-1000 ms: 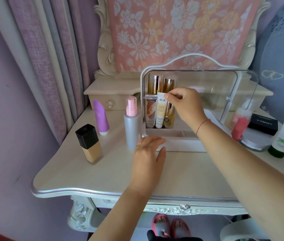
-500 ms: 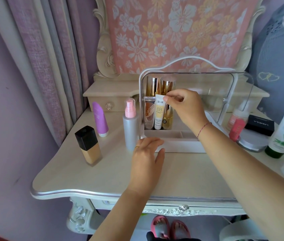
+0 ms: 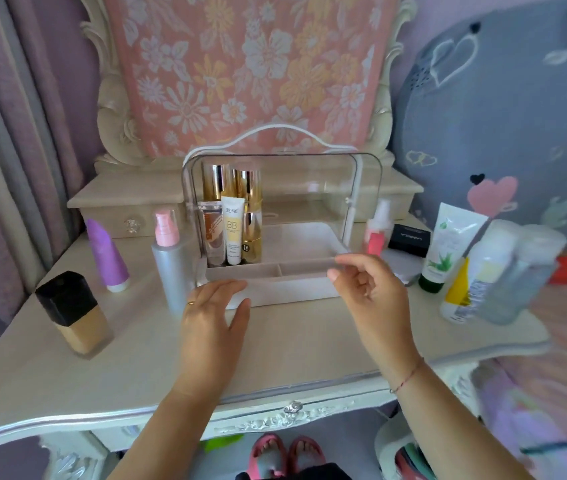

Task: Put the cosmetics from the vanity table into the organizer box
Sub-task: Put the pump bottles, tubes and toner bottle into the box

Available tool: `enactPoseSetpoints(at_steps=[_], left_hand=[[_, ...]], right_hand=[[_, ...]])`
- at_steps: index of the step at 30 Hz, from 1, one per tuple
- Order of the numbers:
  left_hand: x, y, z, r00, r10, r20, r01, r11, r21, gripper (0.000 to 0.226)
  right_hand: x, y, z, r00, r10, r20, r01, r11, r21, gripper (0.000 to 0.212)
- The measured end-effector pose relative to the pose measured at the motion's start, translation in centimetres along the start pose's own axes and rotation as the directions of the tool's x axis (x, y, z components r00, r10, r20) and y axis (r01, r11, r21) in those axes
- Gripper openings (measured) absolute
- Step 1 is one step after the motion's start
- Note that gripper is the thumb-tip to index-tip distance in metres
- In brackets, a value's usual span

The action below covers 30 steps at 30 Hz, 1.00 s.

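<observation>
Pink-capped frosted grey spray bottle (image 3: 170, 268) stands upright left of centre, beside my flat, empty left hand (image 3: 211, 320), farther from my slack, empty right hand (image 3: 369, 293).

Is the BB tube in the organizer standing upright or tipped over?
Upright: the BB tube stands vertical at the left inside the organizer.

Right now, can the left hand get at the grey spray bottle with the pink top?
Probably yes. The left hand is open, right beside the grey spray bottle, and nothing stands between them.
</observation>
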State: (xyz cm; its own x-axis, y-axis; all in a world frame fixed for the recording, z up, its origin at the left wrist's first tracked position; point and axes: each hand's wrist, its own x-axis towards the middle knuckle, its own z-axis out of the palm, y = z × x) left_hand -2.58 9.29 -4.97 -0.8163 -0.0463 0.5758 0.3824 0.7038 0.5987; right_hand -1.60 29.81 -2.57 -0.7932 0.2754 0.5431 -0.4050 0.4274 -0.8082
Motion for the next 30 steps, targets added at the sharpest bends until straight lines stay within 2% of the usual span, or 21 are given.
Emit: enactPoseSetpoints(at_steps=[5,9,11,15,19,22,26,30], left_hand=[[-1.2,3.3,2.1,0.998,0.052,0.022,-0.050,0.996,-0.079,0.024],[-1.7,7.8,5.3,0.990,0.101,0.100,-0.080,0.978,-0.191,0.023],[-1.6,10.3,7.5,0.978,0.081,0.193,-0.019,0.952,-0.304,0.024],[-0.5,15.1,11.9,0.888,0.013,0.459,0.271,0.792,-0.547,0.018],[0.2,17.6,15.4,0.823,0.115,0.556,0.328,0.703,-0.631,0.015],[0.0,18.2,16.7,0.786,0.143,0.602,0.366,0.677,-0.639,0.017],[-0.3,17.6,17.0,0.834,0.067,0.547,0.353,0.697,-0.624,0.021],[-1.1,16.5,15.2,0.881,0.007,0.473,0.312,0.744,-0.592,0.017]], right_hand=[[-1.3,1.2,-6.3,0.966,-0.036,-0.257,0.019,0.997,-0.069,0.016],[-1.9,2.6,-10.6,0.863,-0.021,-0.504,-0.050,0.991,-0.126,0.016],[-1.9,3.4,-11.8,0.823,0.015,-0.567,-0.123,0.981,-0.152,0.023],[-1.8,5.1,-12.1,0.841,0.178,-0.511,-0.262,0.960,-0.097,0.034],[-1.8,6.4,-12.3,0.867,0.275,-0.415,-0.302,0.953,0.002,0.036],[-1.6,7.0,-12.6,0.893,0.305,-0.330,-0.315,0.949,0.026,0.032],[-1.2,7.2,-12.7,0.924,0.297,-0.240,-0.306,0.952,0.002,0.031],[-1.7,6.7,-11.4,0.947,0.274,-0.168,-0.285,0.958,-0.042,0.020]])
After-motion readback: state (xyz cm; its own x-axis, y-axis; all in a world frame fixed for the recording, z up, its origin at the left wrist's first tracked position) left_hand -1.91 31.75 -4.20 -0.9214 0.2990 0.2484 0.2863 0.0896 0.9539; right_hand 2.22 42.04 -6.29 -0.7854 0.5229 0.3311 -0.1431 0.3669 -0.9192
